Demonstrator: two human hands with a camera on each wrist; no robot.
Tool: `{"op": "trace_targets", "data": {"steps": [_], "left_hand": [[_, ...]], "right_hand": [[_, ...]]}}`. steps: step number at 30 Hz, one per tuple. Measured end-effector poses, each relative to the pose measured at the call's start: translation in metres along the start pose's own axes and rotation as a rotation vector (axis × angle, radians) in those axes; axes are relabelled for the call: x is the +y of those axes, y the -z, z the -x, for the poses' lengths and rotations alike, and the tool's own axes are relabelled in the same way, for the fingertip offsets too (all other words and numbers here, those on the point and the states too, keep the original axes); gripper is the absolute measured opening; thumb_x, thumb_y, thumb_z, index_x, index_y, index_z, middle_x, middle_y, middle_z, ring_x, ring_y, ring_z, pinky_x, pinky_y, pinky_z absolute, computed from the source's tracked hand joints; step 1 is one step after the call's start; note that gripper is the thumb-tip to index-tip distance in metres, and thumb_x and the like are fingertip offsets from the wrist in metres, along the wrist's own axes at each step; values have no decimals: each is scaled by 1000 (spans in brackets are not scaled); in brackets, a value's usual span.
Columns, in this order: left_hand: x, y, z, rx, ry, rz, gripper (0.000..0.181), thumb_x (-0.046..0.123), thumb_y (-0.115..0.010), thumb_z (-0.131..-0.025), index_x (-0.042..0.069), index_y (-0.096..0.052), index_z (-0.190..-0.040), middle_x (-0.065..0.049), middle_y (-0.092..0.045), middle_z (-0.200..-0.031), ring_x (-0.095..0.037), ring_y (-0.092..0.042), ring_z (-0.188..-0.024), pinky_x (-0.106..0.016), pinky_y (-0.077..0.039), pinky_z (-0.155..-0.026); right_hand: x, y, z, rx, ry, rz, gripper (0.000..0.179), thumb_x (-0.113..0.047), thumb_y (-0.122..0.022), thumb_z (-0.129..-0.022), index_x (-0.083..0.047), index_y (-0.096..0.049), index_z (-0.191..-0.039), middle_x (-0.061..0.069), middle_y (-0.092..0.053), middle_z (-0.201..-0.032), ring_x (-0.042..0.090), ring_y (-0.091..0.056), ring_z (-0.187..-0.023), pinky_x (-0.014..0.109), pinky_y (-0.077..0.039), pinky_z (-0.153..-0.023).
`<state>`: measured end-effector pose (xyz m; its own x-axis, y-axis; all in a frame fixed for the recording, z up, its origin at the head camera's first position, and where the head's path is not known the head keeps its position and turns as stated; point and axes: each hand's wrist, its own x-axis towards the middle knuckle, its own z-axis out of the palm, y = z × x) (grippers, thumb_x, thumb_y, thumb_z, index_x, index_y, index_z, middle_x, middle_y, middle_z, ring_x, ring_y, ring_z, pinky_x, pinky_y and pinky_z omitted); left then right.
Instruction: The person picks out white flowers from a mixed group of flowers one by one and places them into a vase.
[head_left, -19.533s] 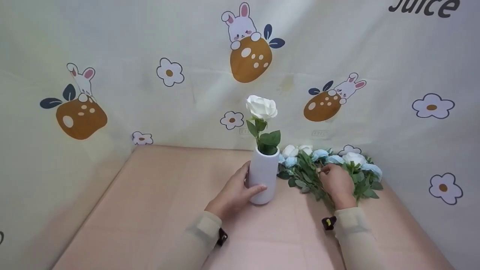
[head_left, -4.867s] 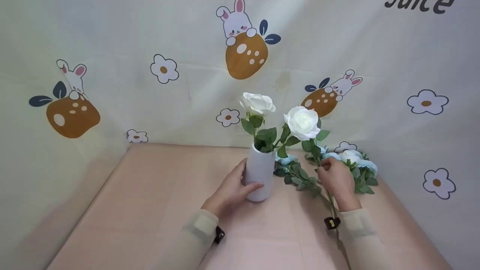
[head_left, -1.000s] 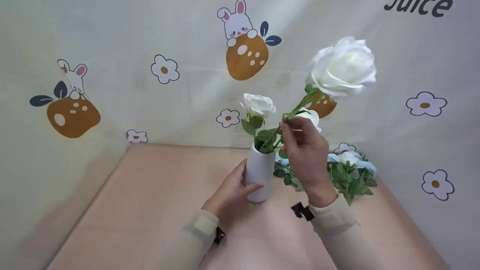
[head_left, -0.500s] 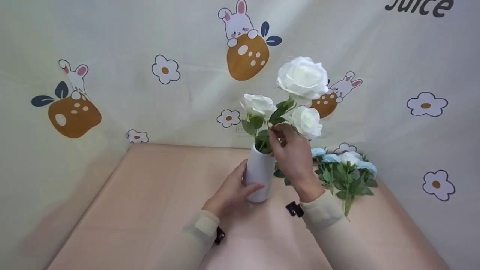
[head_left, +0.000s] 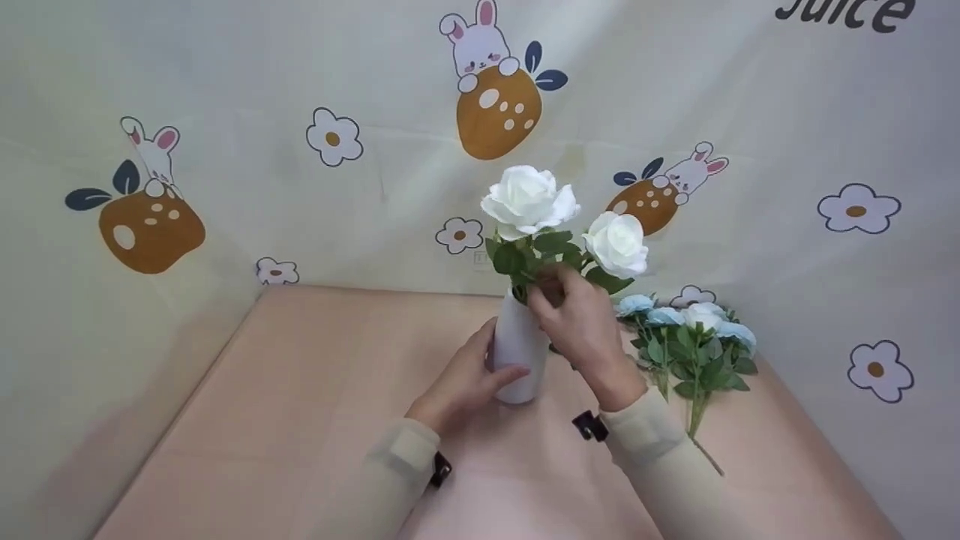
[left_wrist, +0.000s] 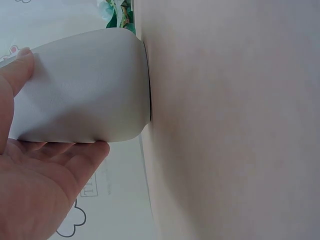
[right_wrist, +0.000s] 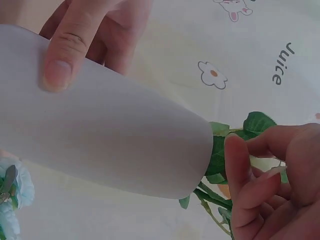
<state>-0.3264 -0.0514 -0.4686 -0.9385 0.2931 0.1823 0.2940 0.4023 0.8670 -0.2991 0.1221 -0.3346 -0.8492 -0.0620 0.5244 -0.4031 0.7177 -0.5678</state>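
Right-hand fingers (right_wrist: 236, 155) pinch a leafy, green-stemmed white rose (head_left: 529, 201) just above the tapered white vase (head_left: 517, 352), stem aimed down its mouth, left hand (head_left: 466, 373) gripping its side.

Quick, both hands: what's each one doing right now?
Left hand: closed around the white vase.
Right hand: closed, pinching a white rose by its leafy stem just above the vase; exact contact partly hidden.

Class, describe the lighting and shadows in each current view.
Head view: the white roses look brightest, while soft shadow dims the lower left of the backdrop; left wrist view: the vase darkens toward the picture's lower edge; right wrist view: light looks flat, without strong glare.
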Motion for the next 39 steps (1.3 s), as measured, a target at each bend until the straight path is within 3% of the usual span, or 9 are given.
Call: {"op": "trace_targets", "data": {"steps": [7,14,18,24,32,39], "left_hand": [[0,-1,-1,-5,-6,6,93,44,-82,-100,19,-30,-173,-7,-50,-168,-29,-51,-155,-56,-41,-131],[0,0,-2,1,-5,12,92,43,-82,-100,20,-31,-172,-6,-51,-167,-28,-52,-154,-55,-41,-131],[0,-1,-1,2,6,14,94,45,-83,-99,21,-31,-173,-5,-50,-168,-27,-51,-154,-56,-40,-132],[-2,0,0,7,-40,-7,91,45,-83,-99,20,-34,-171,-5,-53,-166,-26,-53,-152,-54,-42,-131],[-1,0,-1,6,-27,-7,91,43,-83,-99,17,-33,-171,-8,-52,-167,-28,-51,-155,-56,-40,-132],[-1,0,-1,10,-5,-2,91,44,-83,-98,19,-34,-171,-8,-51,-168,-28,-49,-156,-55,-38,-133]], "right_hand": [[0,3,7,33,34,-18,22,-23,-74,-102,-8,-76,-118,10,-84,-104,25,-80,-91,45,-68,-73],[2,8,17,78,147,-18,12,-16,-74,-102,-10,-76,-112,5,-83,-101,13,-67,-68,28,-56,-58],[5,12,25,114,203,-6,10,-13,-74,-101,-10,-77,-110,4,-84,-100,8,-59,-60,24,-49,-55],[13,16,38,141,246,3,9,-11,-75,-101,-9,-79,-109,4,-84,-96,9,-67,-62,29,-59,-59],[31,18,48,121,213,15,9,-9,-75,-100,-10,-79,-108,3,-82,-94,9,-71,-67,29,-61,-61],[51,18,54,109,189,53,9,-8,-75,-98,-9,-79,-107,3,-82,-91,9,-71,-61,29,-58,-57]]}}
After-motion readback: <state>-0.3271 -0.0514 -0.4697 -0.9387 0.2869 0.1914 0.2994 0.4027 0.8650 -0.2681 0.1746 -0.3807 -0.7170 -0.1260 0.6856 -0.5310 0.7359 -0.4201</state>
